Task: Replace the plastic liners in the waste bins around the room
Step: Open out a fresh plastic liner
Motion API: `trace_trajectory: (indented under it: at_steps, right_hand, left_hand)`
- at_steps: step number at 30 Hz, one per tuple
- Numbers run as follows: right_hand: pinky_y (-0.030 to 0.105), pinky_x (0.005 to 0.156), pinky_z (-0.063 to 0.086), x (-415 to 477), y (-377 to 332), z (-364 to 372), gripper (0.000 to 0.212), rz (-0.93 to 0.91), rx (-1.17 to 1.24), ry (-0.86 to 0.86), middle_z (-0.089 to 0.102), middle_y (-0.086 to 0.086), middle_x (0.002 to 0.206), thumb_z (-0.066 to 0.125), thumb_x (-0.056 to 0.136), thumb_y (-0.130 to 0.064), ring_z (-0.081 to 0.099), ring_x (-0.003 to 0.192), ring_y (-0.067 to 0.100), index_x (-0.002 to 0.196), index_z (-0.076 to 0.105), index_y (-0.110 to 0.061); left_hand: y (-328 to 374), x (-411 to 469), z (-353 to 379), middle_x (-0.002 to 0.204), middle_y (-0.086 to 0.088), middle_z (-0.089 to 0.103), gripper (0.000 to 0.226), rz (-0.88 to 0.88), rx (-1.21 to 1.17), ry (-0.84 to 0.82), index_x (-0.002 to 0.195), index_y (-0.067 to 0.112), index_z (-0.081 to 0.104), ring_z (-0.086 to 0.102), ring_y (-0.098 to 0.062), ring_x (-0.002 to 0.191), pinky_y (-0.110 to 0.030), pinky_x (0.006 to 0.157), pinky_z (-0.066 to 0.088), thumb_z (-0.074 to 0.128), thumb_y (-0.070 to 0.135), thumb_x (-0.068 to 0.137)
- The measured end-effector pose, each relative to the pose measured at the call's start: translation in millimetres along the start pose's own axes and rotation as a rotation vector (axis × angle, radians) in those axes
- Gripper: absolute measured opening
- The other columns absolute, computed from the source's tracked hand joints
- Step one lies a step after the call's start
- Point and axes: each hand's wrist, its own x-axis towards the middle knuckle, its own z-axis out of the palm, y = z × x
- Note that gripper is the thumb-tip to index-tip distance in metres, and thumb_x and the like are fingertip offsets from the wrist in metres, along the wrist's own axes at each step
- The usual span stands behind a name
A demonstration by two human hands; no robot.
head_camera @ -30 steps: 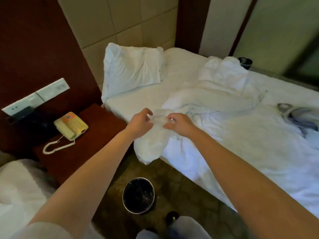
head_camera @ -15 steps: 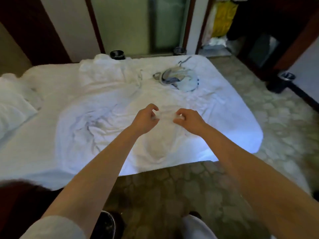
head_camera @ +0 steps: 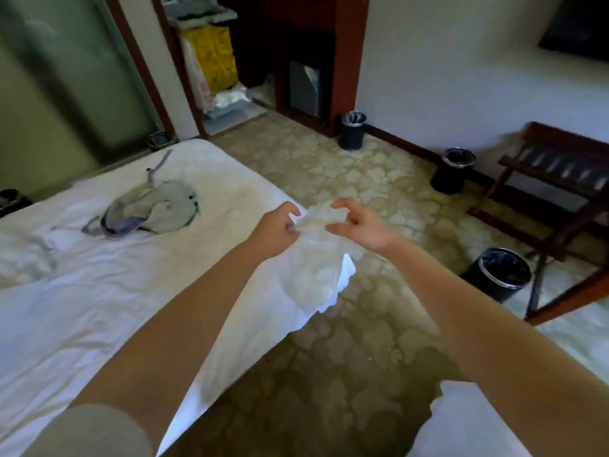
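Observation:
A thin clear plastic liner [head_camera: 316, 258] hangs in front of me, above the corner of the bed. My left hand [head_camera: 275, 230] pinches its top edge on the left. My right hand [head_camera: 357, 225] pinches the same edge on the right with curled fingers. The liner droops below both hands. Three black round waste bins with metal rims stand on the floor: one near the wooden cabinet [head_camera: 352, 130], one by the wall [head_camera: 453, 171], and one close to the luggage rack [head_camera: 499, 273].
The white bed [head_camera: 99, 308] fills the left, with a grey bag [head_camera: 148, 211] lying on it. A dark wooden luggage rack [head_camera: 553, 179] stands at the right. A yellow bag [head_camera: 216, 56] hangs in the doorway. Two more bins [head_camera: 158, 140] sit beyond the bed.
My view has swung right, from the bedside table and pillow across the bed to the room's far floor. Both hands have stayed on the liner and moved slightly apart.

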Motion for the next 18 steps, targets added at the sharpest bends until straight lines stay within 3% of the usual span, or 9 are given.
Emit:
trace_trajectory:
  at_steps: [2,8,10,13,18]
  right_hand:
    - [0.021,0.074,0.037,19.4,19.9,-32.3,0.050,0.012,-0.071,0.032,0.050,-0.013,0.087,0.073,0.080,-0.049,0.050,0.079,0.004,0.122,0.054,-0.031]
    - [0.027,0.094,0.040,99.2,76.4,-94.1,0.053,0.111,-0.211,0.144,0.064,0.001,0.118,0.076,0.079,-0.044,0.056,0.114,0.020,0.120,0.065,-0.013]
    - [0.031,0.094,0.041,129.8,89.3,-113.2,0.052,0.146,-0.289,0.182,0.065,0.004,0.119,0.076,0.079,-0.043,0.057,0.113,0.024,0.119,0.065,-0.012]
    - [0.031,0.081,0.042,178.3,104.0,-140.1,0.046,0.201,-0.347,0.240,0.067,0.005,0.108,0.074,0.081,-0.043,0.060,0.104,0.027,0.112,0.067,-0.012]
    - [0.027,0.075,0.040,244.4,125.0,-189.5,0.045,0.321,-0.276,0.392,0.065,0.004,0.106,0.072,0.084,-0.039,0.059,0.096,0.022,0.117,0.064,-0.010]
  left_hand:
    - [23.7,43.3,19.8,0.078,-0.003,0.055,0.031,0.050,0.003,-0.046,0.115,0.005,0.054,0.050,-0.021,0.076,-0.023,0.066,0.037,0.062,0.005,0.085]
    - [48.6,175.0,64.7,0.078,-0.006,0.054,0.031,0.154,-0.001,-0.165,0.116,0.008,0.055,0.051,-0.019,0.076,-0.022,0.064,0.038,0.061,0.005,0.086]
    - [50.1,221.5,77.1,0.074,-0.001,0.052,0.032,0.184,-0.009,-0.204,0.116,0.010,0.055,0.050,-0.018,0.074,-0.020,0.059,0.039,0.061,0.005,0.085]
    - [55.1,291.8,92.8,0.071,0.005,0.051,0.026,0.232,-0.042,-0.246,0.109,0.011,0.059,0.053,-0.018,0.074,-0.023,0.063,0.042,0.061,0.005,0.084]
    - [77.3,400.8,115.8,0.097,0.001,0.055,0.030,0.252,-0.098,-0.396,0.112,0.020,0.059,0.054,-0.013,0.085,-0.021,0.070,0.042,0.066,0.015,0.083]
